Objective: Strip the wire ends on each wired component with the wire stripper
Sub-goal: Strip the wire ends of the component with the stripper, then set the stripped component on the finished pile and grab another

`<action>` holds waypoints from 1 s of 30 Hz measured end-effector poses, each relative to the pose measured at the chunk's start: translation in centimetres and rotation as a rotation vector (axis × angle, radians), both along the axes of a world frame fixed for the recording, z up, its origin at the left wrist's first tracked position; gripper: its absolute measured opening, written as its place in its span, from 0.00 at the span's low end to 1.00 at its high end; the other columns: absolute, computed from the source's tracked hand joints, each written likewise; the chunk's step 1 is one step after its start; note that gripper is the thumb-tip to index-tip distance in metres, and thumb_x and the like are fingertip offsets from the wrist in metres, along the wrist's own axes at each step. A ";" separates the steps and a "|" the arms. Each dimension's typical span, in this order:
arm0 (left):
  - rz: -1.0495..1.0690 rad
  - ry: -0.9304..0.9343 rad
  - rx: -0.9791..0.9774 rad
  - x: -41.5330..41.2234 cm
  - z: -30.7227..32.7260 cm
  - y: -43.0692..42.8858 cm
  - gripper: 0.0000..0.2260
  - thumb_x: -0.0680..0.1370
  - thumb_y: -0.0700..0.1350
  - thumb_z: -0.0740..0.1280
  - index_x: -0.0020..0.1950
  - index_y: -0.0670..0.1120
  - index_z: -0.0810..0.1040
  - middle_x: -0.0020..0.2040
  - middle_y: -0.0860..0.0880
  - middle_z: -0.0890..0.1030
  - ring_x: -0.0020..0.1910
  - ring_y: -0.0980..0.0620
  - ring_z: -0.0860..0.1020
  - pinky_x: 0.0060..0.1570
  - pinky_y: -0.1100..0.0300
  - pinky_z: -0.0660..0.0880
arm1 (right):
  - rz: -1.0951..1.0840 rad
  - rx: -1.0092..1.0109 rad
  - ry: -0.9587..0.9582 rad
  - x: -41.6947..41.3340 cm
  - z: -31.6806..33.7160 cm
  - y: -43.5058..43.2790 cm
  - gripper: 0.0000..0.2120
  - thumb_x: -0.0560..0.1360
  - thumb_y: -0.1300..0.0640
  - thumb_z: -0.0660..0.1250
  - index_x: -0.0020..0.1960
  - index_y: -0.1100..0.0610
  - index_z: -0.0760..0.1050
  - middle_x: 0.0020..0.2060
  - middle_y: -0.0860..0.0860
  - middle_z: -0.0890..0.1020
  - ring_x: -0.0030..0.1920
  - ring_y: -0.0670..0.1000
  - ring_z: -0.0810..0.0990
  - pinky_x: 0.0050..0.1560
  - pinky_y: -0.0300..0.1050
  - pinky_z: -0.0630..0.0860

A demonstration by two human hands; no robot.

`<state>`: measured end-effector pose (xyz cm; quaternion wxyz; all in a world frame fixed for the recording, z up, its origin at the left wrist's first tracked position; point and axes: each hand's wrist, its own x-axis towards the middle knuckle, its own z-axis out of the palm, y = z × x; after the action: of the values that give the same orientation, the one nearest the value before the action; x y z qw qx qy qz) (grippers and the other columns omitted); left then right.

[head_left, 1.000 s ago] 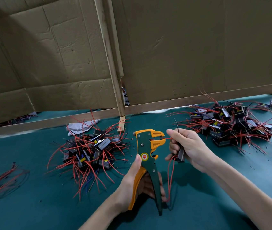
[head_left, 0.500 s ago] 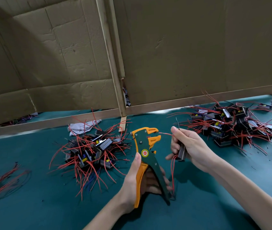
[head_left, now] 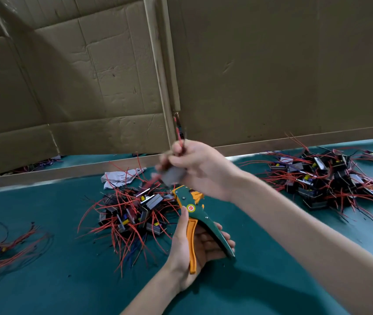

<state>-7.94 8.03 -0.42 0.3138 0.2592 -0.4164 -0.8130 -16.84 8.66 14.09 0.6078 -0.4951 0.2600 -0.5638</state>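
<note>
My left hand point(head_left: 194, 246) holds the green and orange wire stripper point(head_left: 195, 215) by its handles, jaws pointing up and away from me. My right hand point(head_left: 198, 165) is above the stripper's jaws and grips a small grey wired component point(head_left: 172, 176), blurred by motion, with a red wire point(head_left: 179, 135) sticking up out of the fist. The wire is clear of the jaws. A pile of wired components with red leads point(head_left: 133, 208) lies left of the stripper. A second, larger pile point(head_left: 331, 178) lies at the right.
Tall cardboard panels point(head_left: 272, 71) wall off the back of the green table point(head_left: 67, 280). A crumpled white paper point(head_left: 122, 176) lies behind the middle pile. Several loose wired parts point(head_left: 1, 251) lie at the far left edge.
My right hand has lifted the component up and to the left, away from the stripper's jaws. The stripper has tilted and dropped lower in my left hand.
</note>
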 end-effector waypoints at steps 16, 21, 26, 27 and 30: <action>-0.035 -0.065 -0.062 0.3 0.5 0.7 0.38 0.72 0.69 0.55 0.47 0.33 0.79 0.42 0.31 0.79 0.43 0.34 0.81 0.46 0.43 0.79 | -0.993 -0.085 1.340 -10.9 -6.7 -4.2 0.09 0.77 0.61 0.60 0.49 0.62 0.77 0.50 0.60 0.82 0.52 0.60 0.78 0.50 0.48 0.69; -0.042 -0.071 -0.086 0.5 0.6 0.8 0.38 0.72 0.69 0.54 0.49 0.32 0.78 0.43 0.32 0.80 0.44 0.34 0.81 0.45 0.45 0.79 | -1.034 0.208 1.547 -19.4 -8.2 -2.5 0.15 0.75 0.67 0.56 0.60 0.66 0.71 0.60 0.64 0.75 0.61 0.63 0.71 0.59 0.53 0.69; -0.043 -0.082 -0.114 0.6 0.7 0.9 0.38 0.73 0.68 0.53 0.50 0.33 0.78 0.43 0.32 0.80 0.45 0.35 0.81 0.50 0.42 0.79 | -0.920 0.340 1.868 -22.7 -9.6 -2.5 0.15 0.79 0.61 0.54 0.64 0.64 0.68 0.65 0.62 0.73 0.67 0.61 0.67 0.64 0.53 0.64; -0.044 -0.083 -0.117 0.6 0.7 0.9 0.38 0.73 0.69 0.53 0.50 0.33 0.78 0.43 0.32 0.80 0.44 0.35 0.81 0.51 0.42 0.78 | -0.913 0.361 1.924 -22.7 -9.6 -2.8 0.16 0.79 0.60 0.55 0.64 0.63 0.68 0.65 0.61 0.73 0.67 0.61 0.66 0.65 0.53 0.63; -0.047 -0.085 -0.131 0.8 0.5 0.9 0.37 0.73 0.69 0.53 0.48 0.34 0.79 0.44 0.32 0.80 0.45 0.35 0.81 0.53 0.40 0.77 | -0.895 0.458 2.055 -23.0 -9.4 -3.4 0.17 0.78 0.57 0.57 0.65 0.61 0.70 0.67 0.60 0.69 0.69 0.61 0.62 0.68 0.55 0.59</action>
<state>-7.16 8.90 0.10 0.2931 0.2626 -0.4874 -0.7794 -39.85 5.22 4.66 -0.0715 -0.4627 0.8836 0.0024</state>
